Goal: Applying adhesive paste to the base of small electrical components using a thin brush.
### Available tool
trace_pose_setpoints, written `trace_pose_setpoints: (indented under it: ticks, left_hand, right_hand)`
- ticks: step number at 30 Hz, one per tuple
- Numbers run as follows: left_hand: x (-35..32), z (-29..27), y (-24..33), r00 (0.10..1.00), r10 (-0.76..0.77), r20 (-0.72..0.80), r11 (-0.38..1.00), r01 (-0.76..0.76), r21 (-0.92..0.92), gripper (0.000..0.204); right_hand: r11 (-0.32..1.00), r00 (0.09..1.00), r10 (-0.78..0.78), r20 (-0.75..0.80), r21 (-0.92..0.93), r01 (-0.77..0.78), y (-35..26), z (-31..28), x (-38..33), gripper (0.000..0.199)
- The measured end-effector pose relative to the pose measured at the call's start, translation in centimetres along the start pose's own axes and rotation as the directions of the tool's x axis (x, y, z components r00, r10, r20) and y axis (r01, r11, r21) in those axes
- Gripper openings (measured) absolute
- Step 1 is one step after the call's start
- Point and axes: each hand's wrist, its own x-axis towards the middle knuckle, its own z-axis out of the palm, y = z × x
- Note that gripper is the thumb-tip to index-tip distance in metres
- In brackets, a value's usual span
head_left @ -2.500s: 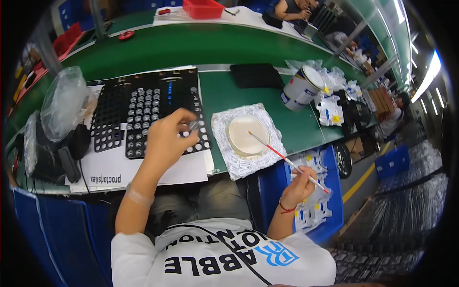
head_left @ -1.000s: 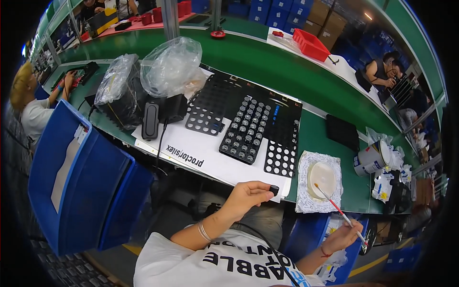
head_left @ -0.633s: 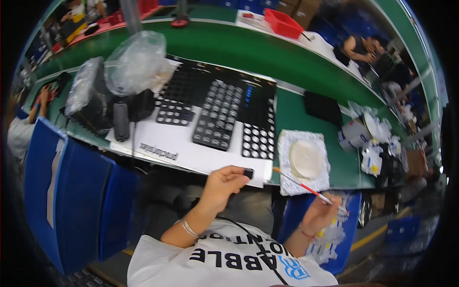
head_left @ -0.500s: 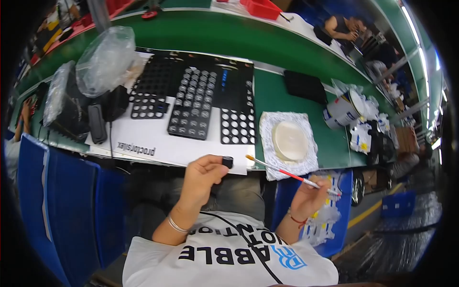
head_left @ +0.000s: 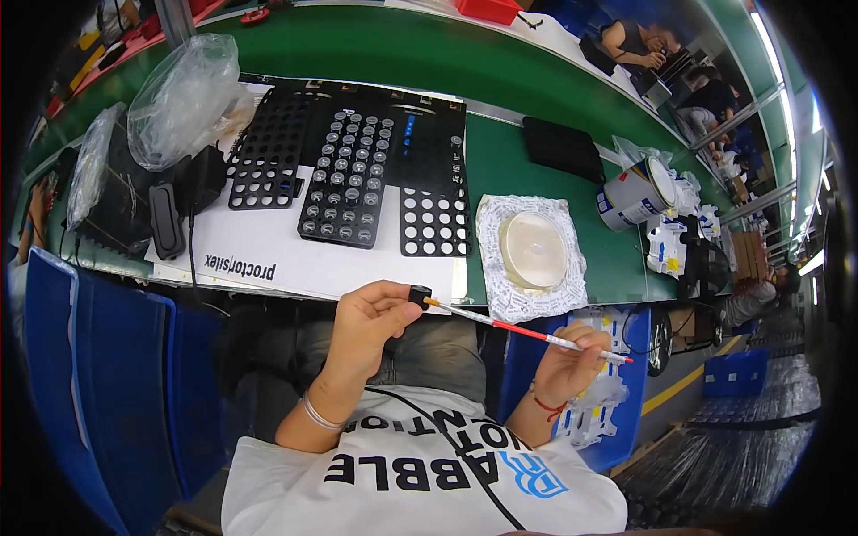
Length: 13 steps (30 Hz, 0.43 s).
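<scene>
My left hand (head_left: 368, 320) pinches a small black round part (head_left: 419, 294) just in front of the table edge. My right hand (head_left: 568, 361) holds a thin red and white brush (head_left: 527, 331) whose tip touches that part. Beyond them, black perforated trays (head_left: 349, 179) lie on a white sheet (head_left: 268, 250); the middle tray holds several similar parts. A shallow white dish (head_left: 533, 248) rests on a patterned white cloth (head_left: 500, 295) to the right of the trays.
A paint can (head_left: 635, 193) and a black pad (head_left: 563, 148) sit at the right of the green table (head_left: 500, 170). Clear plastic bags (head_left: 183, 98) and black devices stand at the left. Blue bins (head_left: 98, 375) flank my lap. Other people work far right and far left.
My left hand took a black part from the trays and brought it down to my lap. My right hand has swung the brush leftward until its tip meets the part.
</scene>
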Motion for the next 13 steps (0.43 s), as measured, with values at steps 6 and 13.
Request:
trace_pose_setpoints:
  ticks: [6,13]
  left_hand:
    - [-0.17,-0.19,0.28,0.999,-0.02,0.025,1.0,0.021,-0.015,0.018]
    - [-0.1,-0.43,0.49,0.995,-0.036,0.098,0.996,0.043,-0.072,0.017]
  right_hand:
    - [1.0,0.998,-0.008,0.056,-0.025,0.009,0.11,-0.35,0.13,0.022]
    - [0.995,0.999,-0.032,0.036,-0.092,0.035,0.31,-0.7,0.24,0.022]
